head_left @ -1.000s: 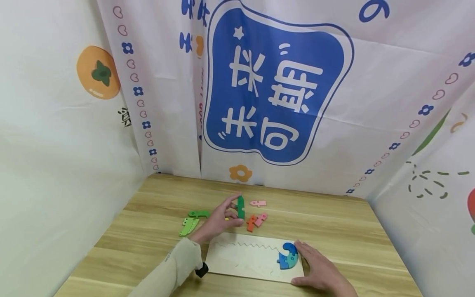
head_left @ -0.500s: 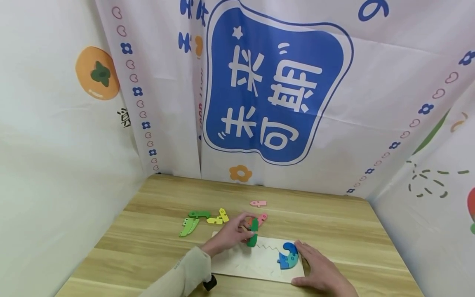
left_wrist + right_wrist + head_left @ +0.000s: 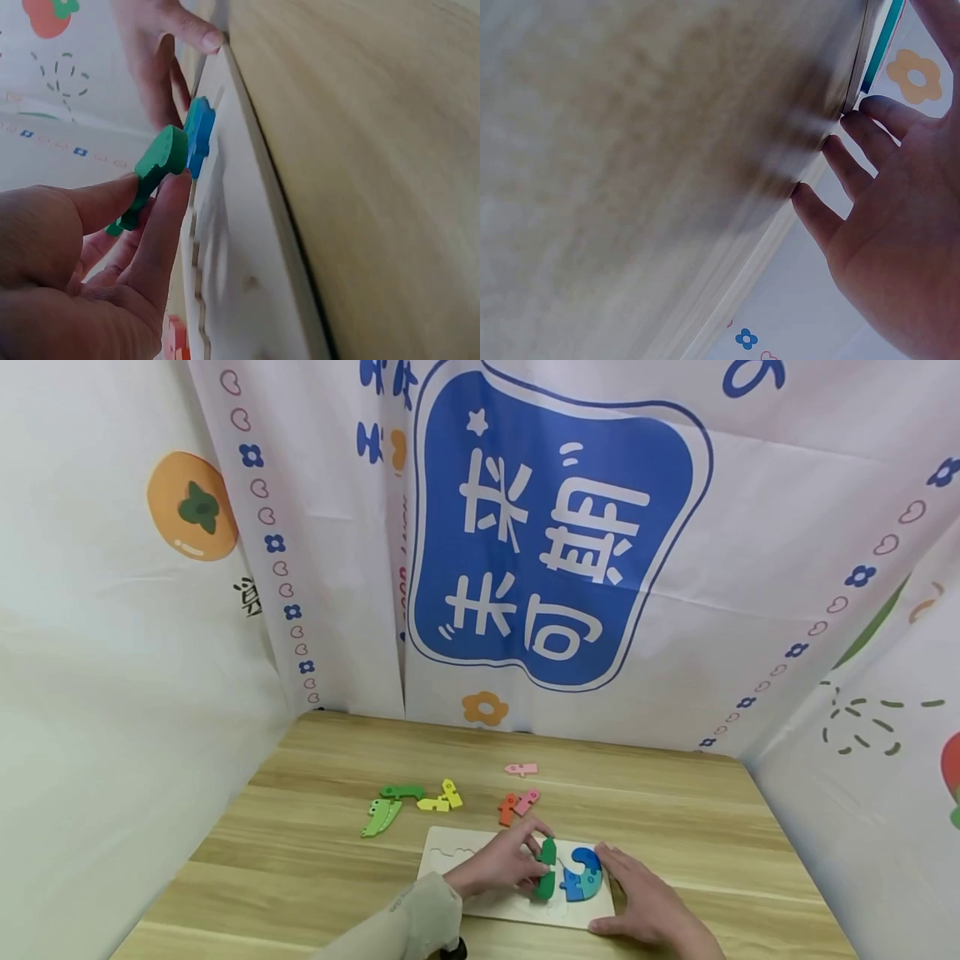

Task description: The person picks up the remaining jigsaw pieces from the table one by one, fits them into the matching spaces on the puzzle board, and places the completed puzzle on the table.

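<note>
My left hand pinches a dark green wooden puzzle piece between thumb and fingers, over the right half of a pale wooden puzzle board. In the left wrist view the green piece is tilted and overlaps joined blue and teal pieces. Those blue pieces sit at the board's right end, in a curved shape. My right hand rests at the board's right edge, thumb near the front corner. Its fingers are fairly straight and spread in the right wrist view, fingertips at the edge.
Loose pieces lie on the wooden table behind the board: a light green crocodile head, a green piece, yellow ones, an orange one and pink ones. Printed cloth hangs around the table.
My left hand has carried the green piece right and toward the front, from behind the board to over it beside the blue pieces. The right hand has stayed at the board's edge.
</note>
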The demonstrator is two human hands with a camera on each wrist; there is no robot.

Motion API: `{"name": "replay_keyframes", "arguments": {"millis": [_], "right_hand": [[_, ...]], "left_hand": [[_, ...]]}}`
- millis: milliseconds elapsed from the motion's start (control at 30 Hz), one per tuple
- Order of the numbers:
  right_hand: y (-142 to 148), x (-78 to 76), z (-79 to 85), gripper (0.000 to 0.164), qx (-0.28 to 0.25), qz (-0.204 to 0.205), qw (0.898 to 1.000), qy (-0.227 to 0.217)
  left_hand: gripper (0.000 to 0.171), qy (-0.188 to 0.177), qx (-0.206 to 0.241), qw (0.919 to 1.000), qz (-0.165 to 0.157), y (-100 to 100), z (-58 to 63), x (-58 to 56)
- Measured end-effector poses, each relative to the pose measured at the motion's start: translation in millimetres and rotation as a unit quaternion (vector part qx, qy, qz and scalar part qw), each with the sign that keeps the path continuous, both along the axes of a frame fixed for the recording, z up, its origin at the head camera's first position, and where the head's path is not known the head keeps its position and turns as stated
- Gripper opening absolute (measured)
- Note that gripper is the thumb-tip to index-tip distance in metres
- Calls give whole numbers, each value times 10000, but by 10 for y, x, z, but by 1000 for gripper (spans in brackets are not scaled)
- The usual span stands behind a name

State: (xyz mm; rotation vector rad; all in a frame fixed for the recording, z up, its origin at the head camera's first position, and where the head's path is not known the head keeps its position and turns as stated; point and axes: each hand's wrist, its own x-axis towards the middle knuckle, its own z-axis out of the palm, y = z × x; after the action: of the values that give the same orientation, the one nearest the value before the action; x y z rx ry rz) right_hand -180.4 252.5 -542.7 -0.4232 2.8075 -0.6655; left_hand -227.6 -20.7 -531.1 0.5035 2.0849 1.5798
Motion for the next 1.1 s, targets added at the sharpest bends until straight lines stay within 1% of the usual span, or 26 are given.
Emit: {"name": "replay_keyframes", "arguments": {"millis": [200,467,633,767,900,1100], "right_hand": [[15,-15,6,116,-19,47,10000,83],[5,-28,15,116,-23,-6,10000,33],[1,-2,17,116,-29,-31,10000,-80],[-8,9,20,116,-35,-10,10000,-81],[-7,7,19,115,-28,-28,10000,-56],[-6,-2,21,115,-5,-25,10000,-2]], "left_hand": [[43,-98,-212,9997,3,93,-17,9],[40,48,-536,9985,-63,172,-66,14],[40,203,-836,9963,12,213,-133,36],[39,500,-1210,9913,94,223,-149,42],[40,876,-1557,9838,116,243,-134,41],[44,1530,-2098,9657,-24,283,-114,54]]}}
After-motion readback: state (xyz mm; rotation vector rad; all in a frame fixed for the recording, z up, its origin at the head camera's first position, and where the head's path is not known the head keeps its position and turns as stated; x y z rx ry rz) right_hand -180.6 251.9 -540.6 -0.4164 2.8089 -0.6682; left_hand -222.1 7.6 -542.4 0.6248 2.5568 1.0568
